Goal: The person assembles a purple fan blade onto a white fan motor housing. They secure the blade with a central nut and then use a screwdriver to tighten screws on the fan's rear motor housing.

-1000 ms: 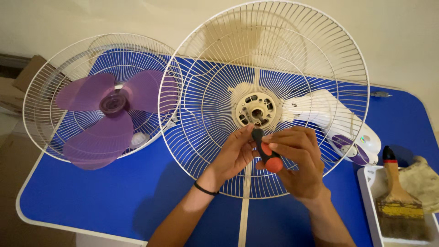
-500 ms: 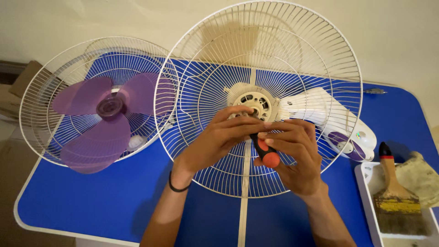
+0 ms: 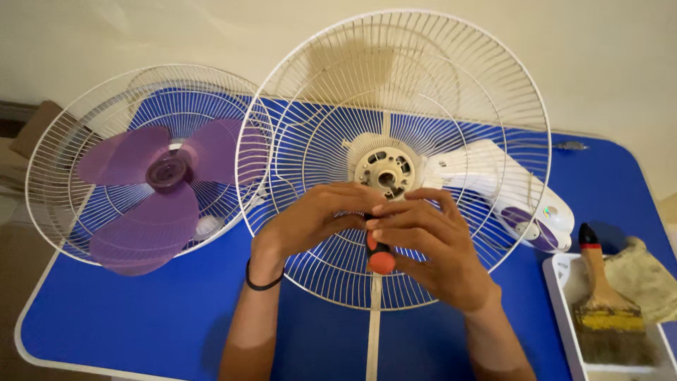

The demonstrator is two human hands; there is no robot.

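Two hands, left hand (image 3: 314,215) and right hand (image 3: 423,243), close their grip on the orange-and-black-handled screwdriver (image 3: 379,252) at 6 o'clock of the cream motor hub (image 3: 386,171) inside the white wire fan guard (image 3: 395,92); keeping the shaft square to the screw should prevent slipping.

Both arms bare, no sleeves at all. Only thing worn is a thin black band (image 3: 262,282) round the left wrist (image 3: 264,271).
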